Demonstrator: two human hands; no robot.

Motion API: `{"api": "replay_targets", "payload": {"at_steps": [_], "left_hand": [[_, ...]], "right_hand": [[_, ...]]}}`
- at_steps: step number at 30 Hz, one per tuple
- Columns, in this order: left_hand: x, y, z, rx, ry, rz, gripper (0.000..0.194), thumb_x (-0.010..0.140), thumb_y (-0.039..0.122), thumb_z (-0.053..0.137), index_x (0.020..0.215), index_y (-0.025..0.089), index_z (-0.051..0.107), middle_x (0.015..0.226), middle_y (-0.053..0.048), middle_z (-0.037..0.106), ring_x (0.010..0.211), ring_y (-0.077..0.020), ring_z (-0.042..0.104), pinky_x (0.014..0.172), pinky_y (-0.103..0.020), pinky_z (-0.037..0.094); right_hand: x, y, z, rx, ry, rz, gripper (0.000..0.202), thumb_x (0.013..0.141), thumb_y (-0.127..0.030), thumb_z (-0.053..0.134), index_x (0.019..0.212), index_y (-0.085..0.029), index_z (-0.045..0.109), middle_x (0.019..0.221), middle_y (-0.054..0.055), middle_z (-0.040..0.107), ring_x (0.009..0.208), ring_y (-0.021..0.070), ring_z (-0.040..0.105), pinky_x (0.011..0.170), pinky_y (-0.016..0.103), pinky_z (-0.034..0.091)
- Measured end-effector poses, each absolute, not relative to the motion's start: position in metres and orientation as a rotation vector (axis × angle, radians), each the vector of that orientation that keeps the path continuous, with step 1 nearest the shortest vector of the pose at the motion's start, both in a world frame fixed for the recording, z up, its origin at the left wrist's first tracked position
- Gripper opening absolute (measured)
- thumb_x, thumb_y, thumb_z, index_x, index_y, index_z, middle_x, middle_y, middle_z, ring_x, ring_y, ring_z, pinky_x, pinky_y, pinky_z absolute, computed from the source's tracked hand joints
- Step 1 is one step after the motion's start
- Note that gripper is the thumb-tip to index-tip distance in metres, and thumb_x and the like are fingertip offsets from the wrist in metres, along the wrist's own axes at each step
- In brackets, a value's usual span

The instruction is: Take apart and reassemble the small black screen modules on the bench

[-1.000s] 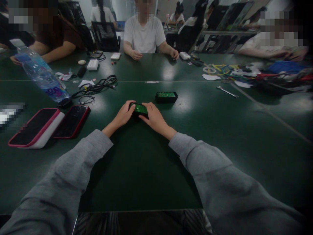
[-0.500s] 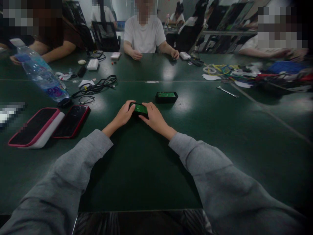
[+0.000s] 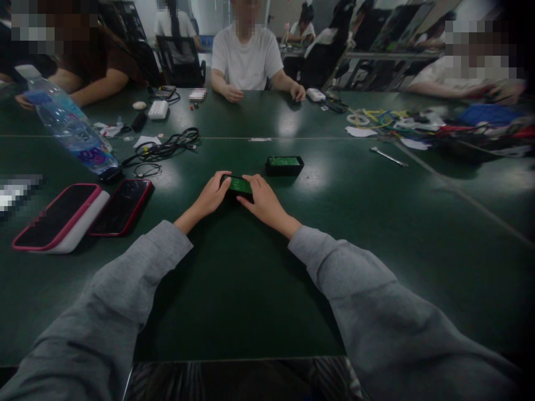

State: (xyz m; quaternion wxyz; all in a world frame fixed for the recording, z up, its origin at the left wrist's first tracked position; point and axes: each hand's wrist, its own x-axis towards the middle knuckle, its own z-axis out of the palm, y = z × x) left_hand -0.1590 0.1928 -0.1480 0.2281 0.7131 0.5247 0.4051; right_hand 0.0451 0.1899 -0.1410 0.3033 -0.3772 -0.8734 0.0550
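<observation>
A small black case with a green circuit board (image 3: 238, 185) in its top is between my two hands, low over the table or resting on it; I cannot tell which. My left hand (image 3: 214, 195) grips its left end, thumb on the upper edge. Around the right end closes my right hand (image 3: 264, 201), fingers over the far side and thumb at the near side. The case's ends and underside are hidden by my fingers. Just beyond my right hand stands a second black case with a green board (image 3: 285, 165), untouched.
On the left of the green table (image 3: 242, 289) lie two red-edged phones (image 3: 123, 209) (image 3: 58, 217), a tilted water bottle (image 3: 73, 125) and black cables (image 3: 167, 147). A wrench (image 3: 388, 157) and tangled wires (image 3: 388, 120) lie to the right. A person in a white shirt (image 3: 247, 58) sits opposite.
</observation>
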Motion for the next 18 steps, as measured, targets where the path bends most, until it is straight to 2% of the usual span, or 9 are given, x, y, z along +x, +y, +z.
{"api": "replay_targets", "payload": {"at_steps": [8,18], "left_hand": [[-0.1586,0.1916,-0.1463,1.958,1.449,1.105,0.045,0.099,0.051,0.036,0.125,0.019,0.053,0.127,-0.013,0.061,0.118,-0.0246,0.057,0.106,-0.043,0.042],[-0.1565,0.1896,-0.1438,1.936,1.459,1.105,0.049,0.099,0.055,0.035,0.124,0.018,0.054,0.126,-0.013,0.061,0.117,-0.024,0.057,0.106,-0.041,0.042]], "right_hand": [[0.0454,0.1909,-0.1428,-0.97,-2.301,0.152,0.052,0.092,-0.031,0.062,0.137,-0.013,0.043,0.123,0.016,0.053,0.115,0.0315,0.054,0.097,0.05,0.051],[0.0456,0.1888,-0.1394,-0.961,-2.298,0.182,0.053,0.091,-0.031,0.06,0.137,-0.014,0.043,0.122,0.017,0.053,0.115,0.0326,0.055,0.096,0.052,0.051]]}}
